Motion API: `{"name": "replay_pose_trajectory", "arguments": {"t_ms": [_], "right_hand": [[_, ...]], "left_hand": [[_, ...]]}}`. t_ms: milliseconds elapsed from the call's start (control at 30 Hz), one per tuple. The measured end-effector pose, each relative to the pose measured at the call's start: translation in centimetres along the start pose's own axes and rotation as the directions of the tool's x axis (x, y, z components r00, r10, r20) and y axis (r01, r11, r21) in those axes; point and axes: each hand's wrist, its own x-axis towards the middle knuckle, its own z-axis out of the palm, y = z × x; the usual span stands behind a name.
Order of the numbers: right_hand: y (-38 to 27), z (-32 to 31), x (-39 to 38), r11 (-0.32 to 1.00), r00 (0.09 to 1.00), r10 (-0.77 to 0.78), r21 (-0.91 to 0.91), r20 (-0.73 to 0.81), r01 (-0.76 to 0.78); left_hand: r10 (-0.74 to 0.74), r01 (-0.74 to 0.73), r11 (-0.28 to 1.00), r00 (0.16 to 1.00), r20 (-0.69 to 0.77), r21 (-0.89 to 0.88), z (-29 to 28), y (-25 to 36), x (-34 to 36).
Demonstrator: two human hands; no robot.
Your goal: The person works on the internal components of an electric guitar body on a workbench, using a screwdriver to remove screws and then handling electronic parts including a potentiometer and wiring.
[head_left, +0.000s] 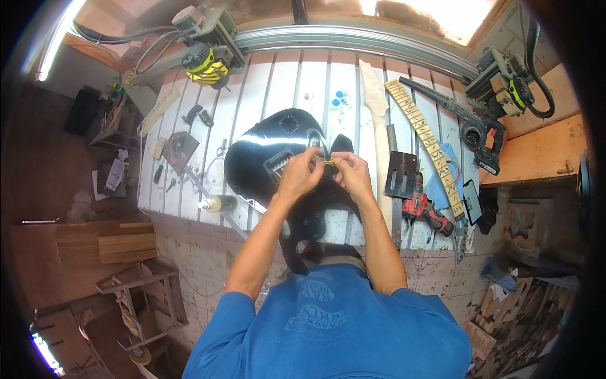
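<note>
A glossy black electric guitar body [249, 151] lies on the white slatted table, with a metal bridge [278, 165] set in its face. Over its right part, both hands meet around thin yellowish wires [328, 162]. My left hand [298, 175] rests near the bridge, its fingertips pinched at the wires' left end. From the other side my right hand [353, 177] pinches the same wires between thumb and fingers. Just beyond the fingers there is a shiny metal part [313, 138] in the body. The fingers hide where the wires end.
Right of the guitar lie a pale wooden neck [380, 142], a fretted neck [429, 140], a dark metal plate [401, 174], a red drill [424, 208], a cordless blower [475, 134] and a phone [471, 202]. A bottle [216, 203] lies at left. A rail with routers [207, 66] spans the back.
</note>
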Motion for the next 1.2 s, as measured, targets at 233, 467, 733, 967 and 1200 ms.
{"name": "replay_pose_trajectory", "arguments": {"t_ms": [233,467,733,967,1200], "right_hand": [[0.0,0.6,-0.3,0.985,0.991,-0.124,-0.112,0.042,0.128],[0.4,0.9,0.6,0.998,1.000,-0.018,0.054,0.004,0.018],[1.2,0.4,1.7,0.990,0.987,-0.136,-0.028,0.089,0.139],[1.3,0.6,1.3,0.951,0.966,-0.245,-0.173,0.077,0.255],[1.2,0.6,0.9,0.905,0.951,-0.305,-0.297,0.052,0.306]], "left_hand": [[0.003,-0.007,0.996,0.999,-0.039,-0.092,0.6,-0.8,0.0],[-0.064,0.062,0.994,0.998,-0.013,-0.093,0.7,-0.4,0.2],[-0.006,0.005,0.991,1.000,-0.014,-0.131,0.3,-0.9,0.3],[0.018,-0.018,0.978,1.000,0.002,-0.208,0.7,-1.2,0.1],[0.022,-0.028,0.979,0.999,-0.036,-0.202,0.8,-1.4,0.2]]}}
